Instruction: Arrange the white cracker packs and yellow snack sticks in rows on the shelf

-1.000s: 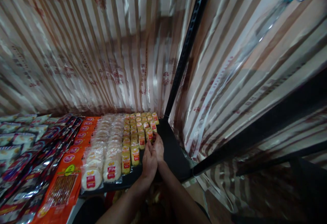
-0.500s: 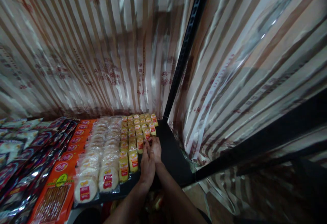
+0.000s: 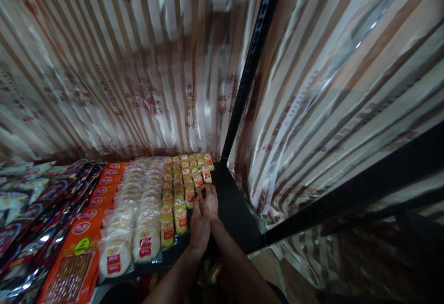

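Observation:
My left hand (image 3: 200, 223) and my right hand (image 3: 211, 202) are pressed together at the right end of the rows of small yellow wrapped snacks (image 3: 181, 218). Both hands have their fingers closed, with the fingertips meeting. Whatever lies between them, if anything, is hidden. Just beyond the fingertips stands a yellow snack pack (image 3: 198, 182) with a red label. To the left of my hands are two rows of round white rice crackers (image 3: 147, 244) in clear wrappers.
Orange snack bags (image 3: 78, 248) and dark shiny bags (image 3: 38, 248) fill the left of the black shelf (image 3: 232, 202). A black upright post (image 3: 243, 96) rises at its back corner, and a black rail (image 3: 312, 211) runs along the right. Striped plastic sheeting (image 3: 156, 63) hangs behind.
The view has shifted very slightly. My hands stay together in the same place beside the yellow snacks, and the packs have not visibly moved.

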A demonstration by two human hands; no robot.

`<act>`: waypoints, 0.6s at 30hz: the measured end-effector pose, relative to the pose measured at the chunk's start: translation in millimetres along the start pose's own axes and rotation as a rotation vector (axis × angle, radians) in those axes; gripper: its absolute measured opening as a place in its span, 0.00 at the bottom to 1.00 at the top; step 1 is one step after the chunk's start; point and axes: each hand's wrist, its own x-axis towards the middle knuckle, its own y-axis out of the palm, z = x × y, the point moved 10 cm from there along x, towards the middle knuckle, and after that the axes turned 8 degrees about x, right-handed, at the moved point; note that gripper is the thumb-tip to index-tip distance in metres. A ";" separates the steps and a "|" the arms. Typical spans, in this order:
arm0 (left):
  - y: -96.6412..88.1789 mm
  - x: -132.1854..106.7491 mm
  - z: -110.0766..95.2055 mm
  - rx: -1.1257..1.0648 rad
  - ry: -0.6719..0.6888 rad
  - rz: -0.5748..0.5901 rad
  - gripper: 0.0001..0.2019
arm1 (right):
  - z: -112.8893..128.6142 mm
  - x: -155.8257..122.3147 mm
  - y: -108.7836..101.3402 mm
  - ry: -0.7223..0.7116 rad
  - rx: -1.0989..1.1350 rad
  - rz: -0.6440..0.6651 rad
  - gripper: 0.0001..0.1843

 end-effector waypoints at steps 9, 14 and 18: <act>0.2 -17.2 -2.0 -0.039 0.047 -0.048 0.19 | -7.8 -17.9 -15.0 0.056 0.168 -0.032 0.10; 3.3 -48.0 1.9 -0.137 0.114 -0.034 0.13 | -5.6 -47.7 -41.2 0.077 0.160 -0.066 0.14; 11.6 -92.6 9.9 -0.100 0.214 0.068 0.14 | -7.8 -91.7 -69.3 0.110 0.213 -0.116 0.17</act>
